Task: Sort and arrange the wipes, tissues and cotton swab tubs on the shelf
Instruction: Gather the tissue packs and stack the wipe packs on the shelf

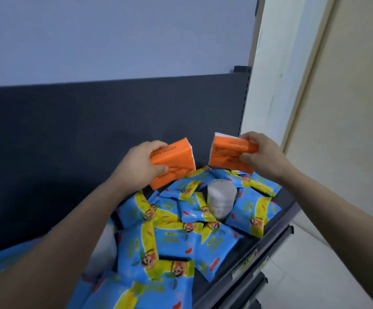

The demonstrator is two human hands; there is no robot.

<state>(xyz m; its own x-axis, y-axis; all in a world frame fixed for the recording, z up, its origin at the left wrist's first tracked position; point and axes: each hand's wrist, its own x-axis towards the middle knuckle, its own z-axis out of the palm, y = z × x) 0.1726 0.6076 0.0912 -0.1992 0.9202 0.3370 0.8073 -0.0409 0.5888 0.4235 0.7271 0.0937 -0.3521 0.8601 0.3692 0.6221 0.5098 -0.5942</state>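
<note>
The left hand point(141, 161) is gripping one orange plastic-wrapped rectangular tissue pack point(174, 161), with its thumb curling over the near face. The right hand point(263, 152) is pinching a second orange tissue pack point(228, 155) between thumb and fingers. Both packs are hanging tilted over the far end of the dark grey metal shelf point(270, 248), near each other but apart. Below them, blue-and-yellow plastic wipes packets point(172, 239) are lying heaped across the shelf. A clear cylindrical cotton swab tub point(221, 197) is sitting among them, towards the far right.
</note>
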